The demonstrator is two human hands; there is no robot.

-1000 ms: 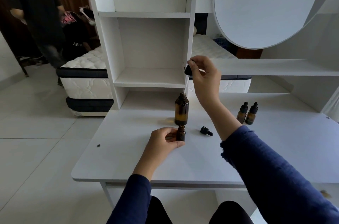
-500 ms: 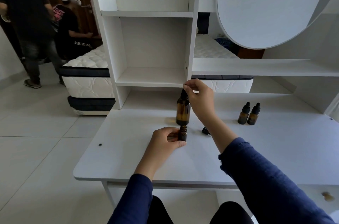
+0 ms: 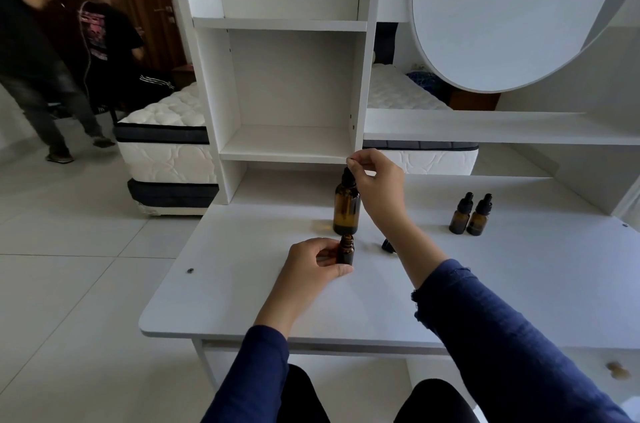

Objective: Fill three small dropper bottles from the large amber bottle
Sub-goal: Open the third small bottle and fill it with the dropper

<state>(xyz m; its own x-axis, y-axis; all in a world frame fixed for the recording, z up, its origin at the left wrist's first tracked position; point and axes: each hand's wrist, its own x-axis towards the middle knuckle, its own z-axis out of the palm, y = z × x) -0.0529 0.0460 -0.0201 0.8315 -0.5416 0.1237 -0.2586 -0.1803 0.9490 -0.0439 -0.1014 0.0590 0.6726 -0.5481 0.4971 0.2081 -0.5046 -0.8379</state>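
Note:
The large amber bottle [image 3: 346,209] stands upright near the middle of the white desk [image 3: 242,291]. My right hand [image 3: 375,185] pinches the black dropper top [image 3: 348,176] that sits in the bottle's neck. Just in front, a small amber dropper bottle [image 3: 345,250] stands uncapped, and my left hand [image 3: 313,261] grips it from the left. Its small black cap [image 3: 388,246] lies on the desk, partly hidden behind my right forearm. Two more small dropper bottles [image 3: 469,214], capped, stand side by side at the right.
A white shelf unit [image 3: 287,76] rises right behind the large bottle. A round white panel [image 3: 502,7] hangs at upper right above a long shelf [image 3: 485,126]. Two people [image 3: 69,52] and a mattress [image 3: 166,131] are at the left, beyond the desk.
My right hand came down from shelf height and set the dropper into the large bottle's neck. My left hand kept hold of the small bottle. The people at the left shifted.

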